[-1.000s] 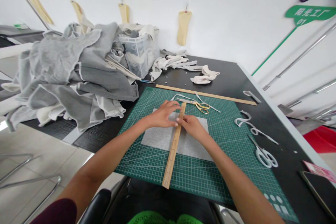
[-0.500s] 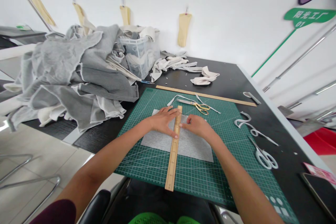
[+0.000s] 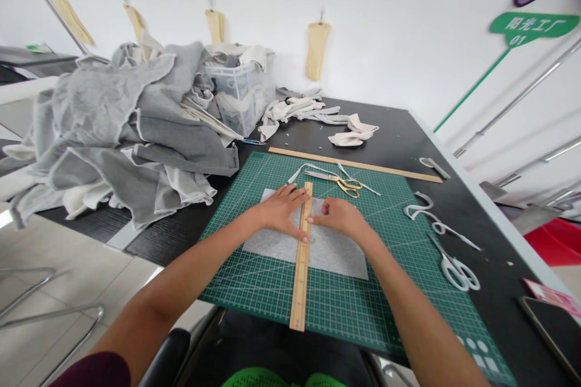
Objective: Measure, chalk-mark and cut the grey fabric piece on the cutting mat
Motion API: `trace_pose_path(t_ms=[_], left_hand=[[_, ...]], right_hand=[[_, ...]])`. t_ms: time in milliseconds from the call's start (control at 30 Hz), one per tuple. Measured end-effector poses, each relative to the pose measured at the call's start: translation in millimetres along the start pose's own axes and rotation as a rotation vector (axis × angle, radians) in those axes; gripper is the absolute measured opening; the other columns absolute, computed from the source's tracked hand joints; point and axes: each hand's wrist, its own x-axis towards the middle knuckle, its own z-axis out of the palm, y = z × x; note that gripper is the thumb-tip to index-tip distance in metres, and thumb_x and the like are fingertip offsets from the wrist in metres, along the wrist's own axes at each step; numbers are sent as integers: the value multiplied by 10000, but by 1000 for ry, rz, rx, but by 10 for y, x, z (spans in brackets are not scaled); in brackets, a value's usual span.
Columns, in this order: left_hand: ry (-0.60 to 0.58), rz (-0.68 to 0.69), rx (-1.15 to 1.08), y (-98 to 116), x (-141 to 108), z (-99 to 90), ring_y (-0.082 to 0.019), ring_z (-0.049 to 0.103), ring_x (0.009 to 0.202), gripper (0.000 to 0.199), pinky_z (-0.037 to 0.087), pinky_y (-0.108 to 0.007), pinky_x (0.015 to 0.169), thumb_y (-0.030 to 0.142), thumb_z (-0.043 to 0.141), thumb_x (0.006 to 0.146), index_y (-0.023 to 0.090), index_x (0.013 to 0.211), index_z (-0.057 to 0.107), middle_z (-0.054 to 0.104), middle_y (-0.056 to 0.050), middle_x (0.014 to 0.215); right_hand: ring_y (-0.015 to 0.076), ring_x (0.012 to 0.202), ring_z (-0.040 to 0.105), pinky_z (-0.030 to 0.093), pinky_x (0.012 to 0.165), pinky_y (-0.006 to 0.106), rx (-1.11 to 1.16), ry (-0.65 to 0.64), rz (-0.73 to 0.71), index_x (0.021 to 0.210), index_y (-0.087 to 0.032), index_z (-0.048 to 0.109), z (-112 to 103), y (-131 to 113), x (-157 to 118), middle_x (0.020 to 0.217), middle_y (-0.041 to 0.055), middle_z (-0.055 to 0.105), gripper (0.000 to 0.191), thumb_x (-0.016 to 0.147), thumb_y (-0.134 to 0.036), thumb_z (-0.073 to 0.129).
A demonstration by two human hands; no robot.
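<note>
A piece of grey fabric (image 3: 338, 254) lies flat on the green cutting mat (image 3: 245, 284). Across it, nearly in line with my body, runs a wooden ruler (image 3: 299, 284) whose near end reaches the mat's front edge. My left hand (image 3: 284, 211) rests on the fabric with fingers spread, fingertips and thumb touching the ruler's left side. At the ruler's right edge is my right hand (image 3: 340, 216), its fingers curled in and the thumb close against the wood. Whatever those curled fingers hold, if anything, is hidden. Gold-handled scissors (image 3: 347, 185) lie just beyond the hands.
White-handled scissors (image 3: 458, 272), curled fabric strips (image 3: 422, 208) and a phone (image 3: 551, 329) lie to the right. A long wooden ruler (image 3: 354, 163) crosses the mat's far edge. Grey cloth (image 3: 104, 109) is heaped at left beside a clear plastic bin (image 3: 238, 97).
The ruler's near end has swung slightly to the right, so it lies a little straighter. Both hands stay almost where they were, and the fabric looks unmoved.
</note>
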Motion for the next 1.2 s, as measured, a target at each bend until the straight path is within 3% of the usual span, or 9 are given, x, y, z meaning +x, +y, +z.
trace_pose_path(t_ms=[300, 467, 600, 1200], left_hand=[[-16, 4, 27, -42, 24, 42, -404, 135, 1560, 1205, 87, -516, 1267, 811, 691, 659, 216, 1603, 238, 230, -123, 1686], [-40, -3, 48, -38, 32, 32, -419, 108, 1560, 1243, 78, -526, 1271, 855, 648, 666, 193, 1616, 197, 203, -118, 1694], [-84, -19, 68, -14, 33, -7, -411, 80, 1567, 1229, 79, -524, 1279, 889, 602, 670, 214, 1614, 198, 165, -90, 1707], [-149, -22, 97, -30, 36, -66, -386, 51, 1578, 1266, 77, -516, 1284, 919, 556, 670, 219, 1630, 119, 110, -83, 1717]], right_hand=[[159, 595, 543, 344, 530, 261, 209, -98, -56, 748, -188, 676, -78, 131, 78, 642, -6, 613, 359, 758, -540, 746], [113, 437, 437, 308, 424, 234, 353, -191, -27, 912, -185, 678, -133, 142, 43, 532, -69, 488, 379, 855, -559, 648], [104, 371, 439, 298, 364, 214, 434, -266, 10, 962, -173, 653, -149, 141, 23, 473, -74, 483, 371, 895, -536, 617], [108, 357, 482, 334, 352, 193, 473, -266, 62, 942, -193, 612, -103, 187, 53, 441, -61, 537, 361, 919, -553, 615]])
